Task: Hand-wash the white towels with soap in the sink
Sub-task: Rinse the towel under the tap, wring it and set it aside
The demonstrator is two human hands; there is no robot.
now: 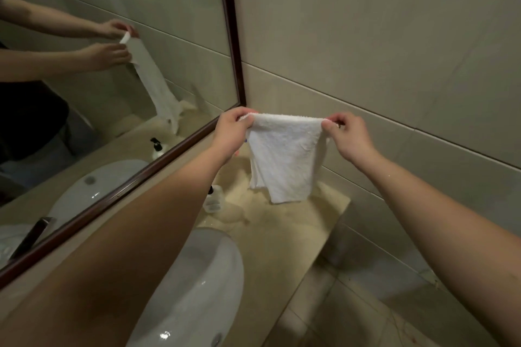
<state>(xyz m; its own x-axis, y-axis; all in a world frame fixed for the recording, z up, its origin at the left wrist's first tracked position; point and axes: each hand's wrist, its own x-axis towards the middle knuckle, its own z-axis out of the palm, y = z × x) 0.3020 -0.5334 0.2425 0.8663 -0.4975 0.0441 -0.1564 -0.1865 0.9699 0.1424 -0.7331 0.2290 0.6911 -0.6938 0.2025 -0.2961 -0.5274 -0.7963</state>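
The left hand and right hand each pinch an upper corner of the white towel, which hangs spread above the wet counter, beyond the sink.

— What sort of room is this?

— A bathroom. A white oval sink is set into a beige stone counter, with its drain and overflow hole showing.

— Anything else that says so?

— A big mirror in a dark wood frame runs along the wall just behind the sink, and it reflects the basin and a dark tap. A pump bottle stands on the counter near the mirror. The walls are covered in large pale tiles, and the floor below the counter's end is tiled too.

— Home or public?

— Cannot tell from this.
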